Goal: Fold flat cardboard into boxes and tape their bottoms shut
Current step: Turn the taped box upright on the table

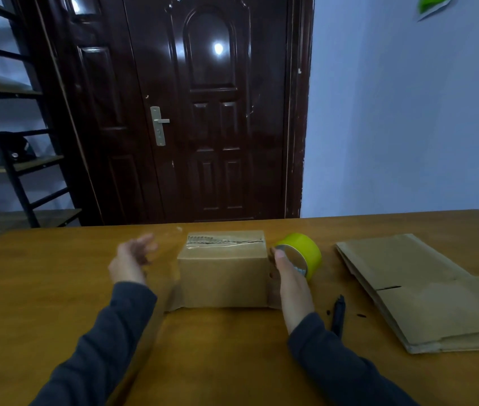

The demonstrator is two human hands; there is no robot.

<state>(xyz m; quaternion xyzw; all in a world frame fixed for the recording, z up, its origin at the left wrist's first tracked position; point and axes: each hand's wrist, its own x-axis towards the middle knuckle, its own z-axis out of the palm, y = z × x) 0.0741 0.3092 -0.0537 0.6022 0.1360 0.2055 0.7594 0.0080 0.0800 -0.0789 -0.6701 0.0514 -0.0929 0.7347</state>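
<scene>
one box point(223, 271) stands mid-tabletop point(56, 288), bottom up and already taped. my right hand point(291, 278) grips the tape point(301, 254) just right of the box; my left hand point(131, 259) hangs loose left of it. flats point(426, 291) further right wait unfolded

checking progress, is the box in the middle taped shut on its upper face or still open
Taped shut: the box stands folded on the table, a clear tape strip running along its upper seam.

Looks like a room in a home tbh: dark paneled door point(203, 112) w/ lever handle, metal shelving rack point(6, 142) left of it, wooden table point(56, 288) in front.
</scene>
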